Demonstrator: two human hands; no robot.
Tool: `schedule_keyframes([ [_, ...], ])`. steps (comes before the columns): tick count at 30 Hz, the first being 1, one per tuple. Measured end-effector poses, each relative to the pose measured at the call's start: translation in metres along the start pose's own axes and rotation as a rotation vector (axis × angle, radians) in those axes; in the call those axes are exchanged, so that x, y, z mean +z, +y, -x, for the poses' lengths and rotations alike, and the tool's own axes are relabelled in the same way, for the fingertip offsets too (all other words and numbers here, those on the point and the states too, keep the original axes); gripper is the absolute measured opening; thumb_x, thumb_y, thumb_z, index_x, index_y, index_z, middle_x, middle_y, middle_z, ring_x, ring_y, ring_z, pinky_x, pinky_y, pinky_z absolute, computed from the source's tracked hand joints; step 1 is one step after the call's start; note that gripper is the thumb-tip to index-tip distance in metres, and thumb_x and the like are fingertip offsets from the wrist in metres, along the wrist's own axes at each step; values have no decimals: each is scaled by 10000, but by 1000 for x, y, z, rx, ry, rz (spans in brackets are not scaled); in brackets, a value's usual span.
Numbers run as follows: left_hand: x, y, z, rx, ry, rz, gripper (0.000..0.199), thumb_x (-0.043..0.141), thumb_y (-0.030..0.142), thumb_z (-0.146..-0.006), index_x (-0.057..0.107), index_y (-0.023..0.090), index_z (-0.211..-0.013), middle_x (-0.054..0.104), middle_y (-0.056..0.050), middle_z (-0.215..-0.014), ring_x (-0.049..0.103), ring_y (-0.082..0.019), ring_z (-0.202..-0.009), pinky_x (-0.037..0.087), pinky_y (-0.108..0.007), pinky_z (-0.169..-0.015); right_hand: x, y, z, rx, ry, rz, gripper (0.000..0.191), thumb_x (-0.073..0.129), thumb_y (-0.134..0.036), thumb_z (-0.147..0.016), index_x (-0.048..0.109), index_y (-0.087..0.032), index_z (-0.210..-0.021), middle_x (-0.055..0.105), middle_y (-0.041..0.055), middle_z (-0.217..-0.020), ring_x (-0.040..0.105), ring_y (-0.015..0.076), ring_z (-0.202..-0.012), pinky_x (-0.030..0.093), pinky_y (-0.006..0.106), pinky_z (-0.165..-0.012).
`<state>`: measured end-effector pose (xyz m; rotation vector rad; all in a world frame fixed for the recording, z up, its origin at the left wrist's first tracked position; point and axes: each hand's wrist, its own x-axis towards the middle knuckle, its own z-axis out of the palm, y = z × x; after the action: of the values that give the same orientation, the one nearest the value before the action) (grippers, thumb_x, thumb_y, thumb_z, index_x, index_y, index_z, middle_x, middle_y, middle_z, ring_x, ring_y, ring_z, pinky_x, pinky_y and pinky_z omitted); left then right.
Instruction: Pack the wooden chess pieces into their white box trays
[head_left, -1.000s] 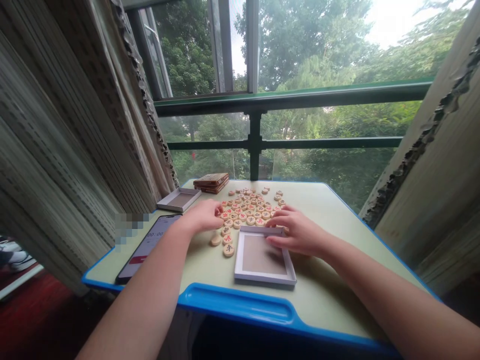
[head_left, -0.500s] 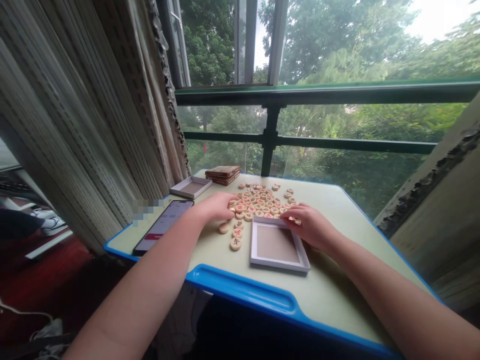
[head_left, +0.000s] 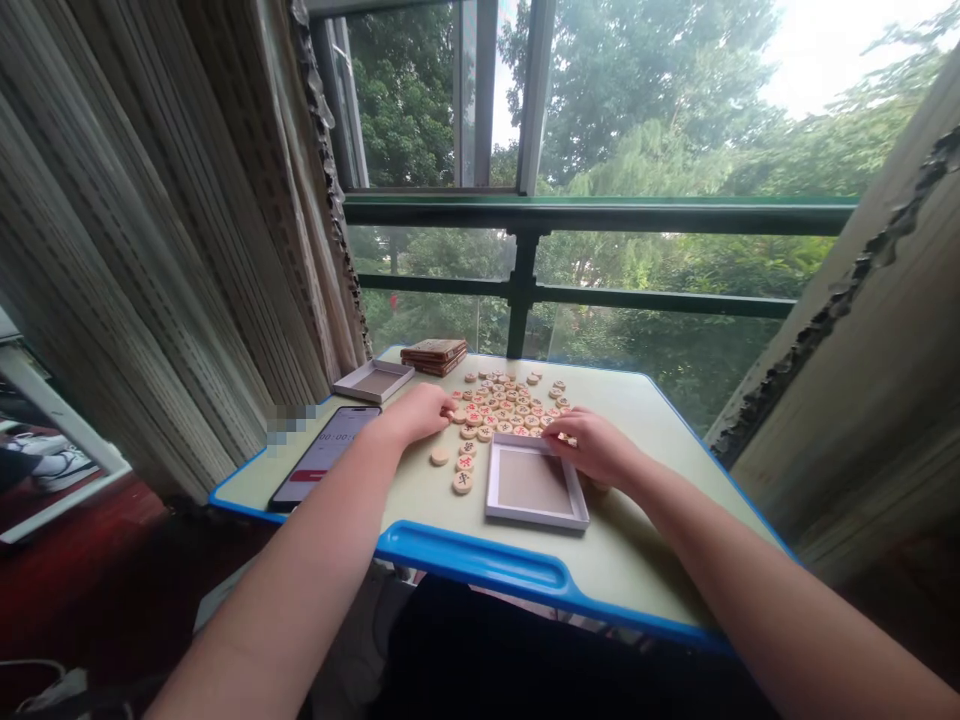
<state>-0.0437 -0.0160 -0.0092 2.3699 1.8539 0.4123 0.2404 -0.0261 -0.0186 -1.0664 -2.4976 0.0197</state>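
Many round wooden xiangqi pieces [head_left: 510, 408] with red and black characters lie in a loose cluster mid-table. My left hand [head_left: 421, 412] is at the cluster's left edge, fingers curled and pressed together; what they hold, if anything, is hidden. On the right edge, behind the corner of a shallow white box tray [head_left: 534, 482], my right hand [head_left: 598, 442] has its fingertips closed on a piece. That tray has nothing in it. Left of it, three pieces [head_left: 465, 464] form a short column, and one blank-looking piece [head_left: 439, 457] lies alone beside them.
A phone [head_left: 324, 455] showing a timer lies under my left forearm. Behind it sit a second shallow tray [head_left: 373, 380] and a folded brown board [head_left: 433, 355]. The table has a blue rim with a moulded groove [head_left: 472, 560] in front. Curtains flank the window.
The camera view has shifted, moving the scene slightly. My left hand has drawn back a little from the pieces, uncovering more of them. My right hand stays by the tray's far corner.
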Motion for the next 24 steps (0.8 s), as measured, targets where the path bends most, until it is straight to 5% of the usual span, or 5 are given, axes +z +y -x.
schedule_keyframes([
  [5, -4, -10, 0, 33, -37, 99, 212, 585, 249, -711, 719, 188, -863, 707, -38, -819, 608, -162, -737, 428, -227, -647, -3, -2, 0, -2, -10, 17, 163, 534, -154, -798, 689, -194, -766, 681, 43, -769, 566, 174, -765, 464, 276, -715],
  [9, 1, -9, -3, 41, 35, 106, 210, 585, 143, -680, 727, 187, -828, 705, -43, -897, 624, -159, -800, 459, -211, -709, -2, -4, 0, -19, -8, 14, 163, 533, -154, -800, 691, -190, -780, 686, 45, -788, 564, 181, -780, 466, 286, -727],
  [16, -1, -5, -2, -17, -19, 158, 311, 519, 24, -653, 743, 196, -783, 721, -19, -925, 635, -159, -855, 465, -208, -753, -2, -3, 0, -52, -3, 31, 167, 533, -153, -800, 695, -190, -779, 689, 52, -797, 565, 182, -768, 469, 298, -740],
  [21, -4, -2, -2, -99, 51, 156, 351, 506, 99, -698, 726, 194, -954, 713, -32, -966, 634, -168, -849, 475, -231, -770, -1, -3, 1, -72, -14, 40, 168, 531, -160, -803, 691, -197, -772, 683, 53, -760, 574, 183, -764, 467, 306, -751],
  [24, 0, -2, -4, -13, 57, 93, 329, 530, 191, -713, 720, 184, -982, 693, -56, -1017, 610, -190, -923, 455, -250, -833, 0, -3, 1, -81, -15, 46, 170, 528, -164, -804, 692, -201, -777, 685, 52, -762, 578, 186, -771, 466, 315, -763],
])
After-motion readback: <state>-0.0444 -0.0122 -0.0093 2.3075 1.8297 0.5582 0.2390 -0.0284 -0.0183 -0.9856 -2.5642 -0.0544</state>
